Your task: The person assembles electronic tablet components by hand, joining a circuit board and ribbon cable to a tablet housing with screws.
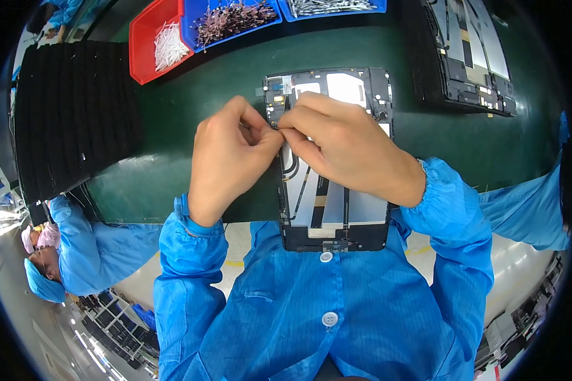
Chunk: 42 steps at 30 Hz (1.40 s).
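Note:
An opened tablet (367,190) with bare internals lies in front of me, its lower end over the table's near edge. Black cables and white panels show inside it. At its upper left side my left hand (225,155) is closed, thumb and index finger pinched together. My right hand (356,143) reaches across the tablet from the right, also pinching, and its fingertips meet those of the left hand. Whatever lies between the fingertips is too small and covered to make out. The right hand hides part of the tablet's middle.
On the green table (210,79), a red bin (140,60) holds white pieces. One blue bin (187,28) has brownish small cables, another blue bin (337,14) silvery parts. More opened tablets (451,92) are stacked right. Ridged black material (76,120) lies left; people sit on both sides.

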Motion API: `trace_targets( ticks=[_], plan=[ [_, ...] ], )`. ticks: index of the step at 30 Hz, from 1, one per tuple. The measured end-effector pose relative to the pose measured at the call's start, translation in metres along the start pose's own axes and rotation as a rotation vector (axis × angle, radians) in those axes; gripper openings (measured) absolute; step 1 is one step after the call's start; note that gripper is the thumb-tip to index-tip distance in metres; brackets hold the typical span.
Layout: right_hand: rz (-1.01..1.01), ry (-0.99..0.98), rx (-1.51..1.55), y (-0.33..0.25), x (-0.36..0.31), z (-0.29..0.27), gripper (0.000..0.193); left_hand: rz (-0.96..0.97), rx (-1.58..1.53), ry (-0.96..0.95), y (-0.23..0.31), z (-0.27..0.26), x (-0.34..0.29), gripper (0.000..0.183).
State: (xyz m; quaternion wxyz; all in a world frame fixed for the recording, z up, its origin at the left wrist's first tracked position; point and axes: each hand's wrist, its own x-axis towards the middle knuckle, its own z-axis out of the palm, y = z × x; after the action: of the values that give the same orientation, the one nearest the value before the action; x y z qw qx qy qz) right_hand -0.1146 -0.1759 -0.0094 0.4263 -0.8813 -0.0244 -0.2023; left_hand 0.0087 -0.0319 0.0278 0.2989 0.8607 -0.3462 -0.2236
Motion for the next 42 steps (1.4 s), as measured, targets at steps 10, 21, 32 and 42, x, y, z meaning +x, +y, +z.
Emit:
trace_targets(
  ticks=[10,21,32,42],
  plan=[
    [-0.023,0.017,-0.043,0.003,0.000,0.001,0.012,-0.287,-0.613,-0.352,-0.028,-0.019,0.008,0.011],
    [0.010,0.013,-0.020,0.000,0.001,0.001,0.011,-0.282,-0.609,-0.370,-0.029,-0.020,0.011,0.011],
    [0.040,0.012,0.007,-0.002,0.001,0.000,0.012,-0.277,-0.595,-0.332,-0.026,-0.016,0.008,0.005],
    [0.067,0.040,0.058,-0.002,0.001,0.000,0.009,-0.272,-0.587,-0.307,-0.023,-0.014,0.009,0.005]
  ],
)
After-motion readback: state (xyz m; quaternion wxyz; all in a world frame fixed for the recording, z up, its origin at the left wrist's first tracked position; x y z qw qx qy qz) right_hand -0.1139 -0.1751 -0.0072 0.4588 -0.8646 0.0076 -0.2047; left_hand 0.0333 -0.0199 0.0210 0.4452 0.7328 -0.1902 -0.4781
